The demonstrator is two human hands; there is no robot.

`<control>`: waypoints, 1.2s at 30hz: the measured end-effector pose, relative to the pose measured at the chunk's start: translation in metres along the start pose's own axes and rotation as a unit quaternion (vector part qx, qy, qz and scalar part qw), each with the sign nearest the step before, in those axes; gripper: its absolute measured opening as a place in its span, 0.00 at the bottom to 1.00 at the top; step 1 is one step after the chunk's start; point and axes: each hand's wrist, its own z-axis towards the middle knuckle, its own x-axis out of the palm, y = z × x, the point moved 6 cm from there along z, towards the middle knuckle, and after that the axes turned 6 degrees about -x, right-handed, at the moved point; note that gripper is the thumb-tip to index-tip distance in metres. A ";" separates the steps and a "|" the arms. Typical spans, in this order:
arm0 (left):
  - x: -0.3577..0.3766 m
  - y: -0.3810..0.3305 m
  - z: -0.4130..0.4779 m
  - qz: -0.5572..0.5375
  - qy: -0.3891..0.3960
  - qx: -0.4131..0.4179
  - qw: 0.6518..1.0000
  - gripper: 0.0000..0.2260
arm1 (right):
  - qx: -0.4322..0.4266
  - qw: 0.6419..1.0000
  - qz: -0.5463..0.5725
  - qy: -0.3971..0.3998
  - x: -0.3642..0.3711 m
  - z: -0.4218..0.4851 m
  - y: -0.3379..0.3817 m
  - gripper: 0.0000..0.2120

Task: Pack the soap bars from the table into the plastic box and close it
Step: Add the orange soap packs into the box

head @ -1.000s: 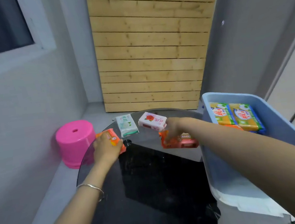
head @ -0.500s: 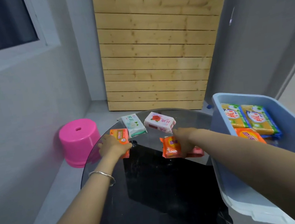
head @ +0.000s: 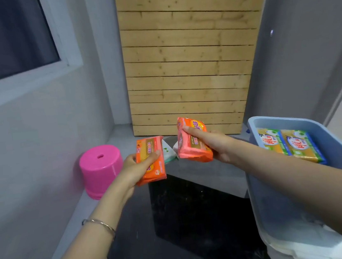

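Lifted off the table (head: 137, 251) since half a second ago: left hand (head: 135, 169) gripping orange soap bar (head: 151, 160), right hand (head: 215, 146) gripping pink-orange soap bar (head: 192, 143), mid-frame. Heading next toward plastic box (head: 338, 130), right edge, already holding two bars.

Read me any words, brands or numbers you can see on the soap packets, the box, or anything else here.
Orange soap packet in left hand: print too blurred to read.
Pink-orange soap packet in right hand: blurred, unreadable.
Two yellow-green soap packets in the blue plastic box: large red characters, illegible.
Pink plastic stool: no text.
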 end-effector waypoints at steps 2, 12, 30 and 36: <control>0.013 -0.015 -0.012 -0.044 0.031 0.002 0.999 0.26 | -0.010 0.999 0.039 -0.004 -0.002 -0.014 0.010 0.21; 0.126 -0.079 -0.095 -0.059 0.204 0.089 0.973 0.24 | -0.140 0.973 0.039 -0.180 -0.055 -0.076 0.046 0.18; 0.280 -0.101 -0.153 0.101 0.284 0.149 0.942 0.31 | 0.019 0.973 -0.196 0.120 -0.232 -0.125 0.055 0.32; 0.262 -0.100 -0.124 0.253 0.110 0.258 0.926 0.28 | 0.023 0.931 -0.343 0.119 -0.253 -0.127 0.049 0.32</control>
